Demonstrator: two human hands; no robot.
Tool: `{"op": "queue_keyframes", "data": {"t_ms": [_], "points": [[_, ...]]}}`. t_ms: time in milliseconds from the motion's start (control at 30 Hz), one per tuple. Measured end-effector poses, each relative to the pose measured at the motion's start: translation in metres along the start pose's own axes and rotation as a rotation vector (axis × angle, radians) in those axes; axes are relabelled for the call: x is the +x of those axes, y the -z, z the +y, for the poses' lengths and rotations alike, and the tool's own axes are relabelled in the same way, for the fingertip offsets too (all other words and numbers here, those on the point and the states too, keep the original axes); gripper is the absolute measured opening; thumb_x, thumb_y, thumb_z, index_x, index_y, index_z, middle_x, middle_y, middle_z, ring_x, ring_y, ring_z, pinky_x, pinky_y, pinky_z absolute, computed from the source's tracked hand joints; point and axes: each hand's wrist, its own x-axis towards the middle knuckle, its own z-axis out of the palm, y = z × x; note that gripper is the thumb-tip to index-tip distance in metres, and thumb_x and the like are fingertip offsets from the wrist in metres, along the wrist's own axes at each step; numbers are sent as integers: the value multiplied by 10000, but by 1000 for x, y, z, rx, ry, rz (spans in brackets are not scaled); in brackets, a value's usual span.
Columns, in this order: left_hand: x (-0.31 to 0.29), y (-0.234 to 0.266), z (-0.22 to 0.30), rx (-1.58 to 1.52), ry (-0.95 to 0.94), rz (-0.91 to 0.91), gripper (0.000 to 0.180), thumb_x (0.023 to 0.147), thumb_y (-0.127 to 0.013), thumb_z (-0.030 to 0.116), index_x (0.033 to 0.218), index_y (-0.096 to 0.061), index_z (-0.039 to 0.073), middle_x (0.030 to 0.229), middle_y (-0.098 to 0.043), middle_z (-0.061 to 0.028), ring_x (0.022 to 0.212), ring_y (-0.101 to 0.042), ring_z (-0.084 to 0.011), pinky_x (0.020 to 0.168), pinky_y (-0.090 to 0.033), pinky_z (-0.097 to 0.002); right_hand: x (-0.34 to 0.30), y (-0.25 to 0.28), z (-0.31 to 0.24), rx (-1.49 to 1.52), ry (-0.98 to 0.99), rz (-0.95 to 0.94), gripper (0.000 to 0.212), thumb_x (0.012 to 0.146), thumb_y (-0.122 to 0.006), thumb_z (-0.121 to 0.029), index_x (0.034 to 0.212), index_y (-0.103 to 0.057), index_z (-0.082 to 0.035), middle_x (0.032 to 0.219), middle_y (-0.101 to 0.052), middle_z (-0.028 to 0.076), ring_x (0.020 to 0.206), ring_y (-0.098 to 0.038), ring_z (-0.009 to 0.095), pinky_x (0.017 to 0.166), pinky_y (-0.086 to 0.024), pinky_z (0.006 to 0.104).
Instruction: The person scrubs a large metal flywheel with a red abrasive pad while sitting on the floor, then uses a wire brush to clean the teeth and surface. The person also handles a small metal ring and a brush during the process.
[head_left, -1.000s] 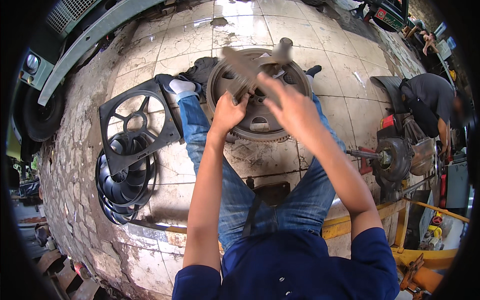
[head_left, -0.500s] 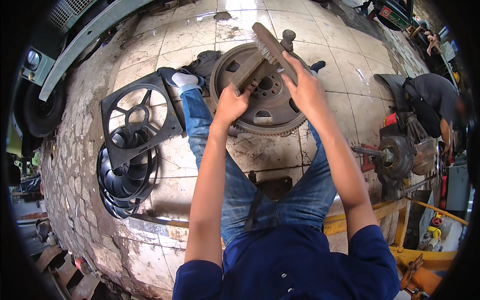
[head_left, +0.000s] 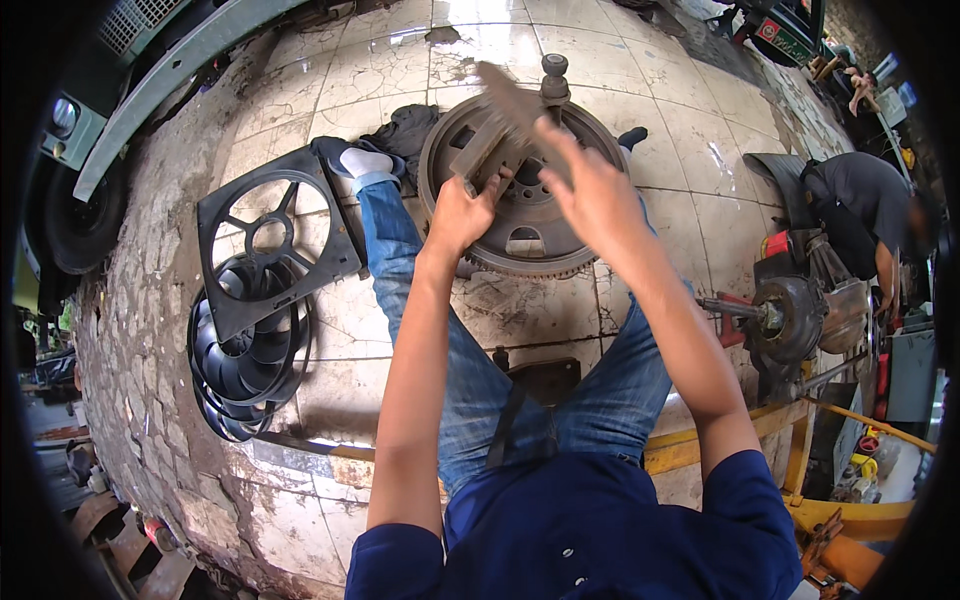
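My left hand (head_left: 465, 215) is closed round the near end of a flat, rusty metal bar (head_left: 480, 150). My right hand (head_left: 592, 195) grips a wooden-backed wire brush (head_left: 510, 100), blurred by motion, whose bristles lie against or just over the bar. Past the brush stands a ball-topped metal end (head_left: 554, 75); whether it belongs to the bar is hidden. Beneath both hands a large toothed flywheel (head_left: 525, 240) lies on the tiles between my legs.
A black fan shroud (head_left: 225, 300) leans over black fan blades (head_left: 245, 365) at left. On the right, a person (head_left: 865, 200) bends near a greasy metal assembly (head_left: 790, 315). A yellow frame (head_left: 690, 450) runs behind my legs; a dark cloth (head_left: 405, 130) lies by my left foot.
The wire brush has swept a little to the left and nearer, with my right hand following. The ball-topped end has shifted left, and the bar slightly too.
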Motion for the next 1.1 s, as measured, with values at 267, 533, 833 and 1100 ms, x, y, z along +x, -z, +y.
{"op": "queue_keyframes", "data": {"t_ms": [267, 533, 833, 1100], "points": [[2, -4, -3, -75, 45, -61, 204, 947, -532, 38, 1113, -643, -5, 1057, -696, -88, 1019, -607, -168, 893, -466, -315, 18, 1, 40, 86, 32, 82, 540, 965, -581, -311, 1456, -359, -281, 993, -672, 250, 866, -694, 391, 724, -583, 487], [5, 8, 1, -169, 159, -208, 270, 919, -602, 89, 1177, -614, 8, 1127, -676, -125, 1008, -620, -225, 914, -470, -354, -11, 3, -4, 181, 47, -112, 544, 956, -593, -301, 1452, -372, -266, 982, -684, 211, 872, -674, 417, 759, -560, 495], [10, 10, -1, -198, 100, -262, 242, 891, -590, 13, 1132, -612, 14, 1003, -654, -57, 871, -565, -149, 815, -464, -299, 7, 3, 3, 129, -8, -56, 551, 941, -616, -303, 1442, -391, -251, 919, -685, 231, 844, -693, 402, 749, -569, 504], [9, -1, 12, -256, 239, -126, 216, 912, -520, 13, 1057, -679, 21, 1011, -682, -49, 947, -595, -177, 845, -480, -309, 15, -3, 28, -4, -28, 78, 642, 945, -605, -220, 1498, -292, -310, 884, -631, 192, 785, -691, 351, 702, -592, 428]]}}
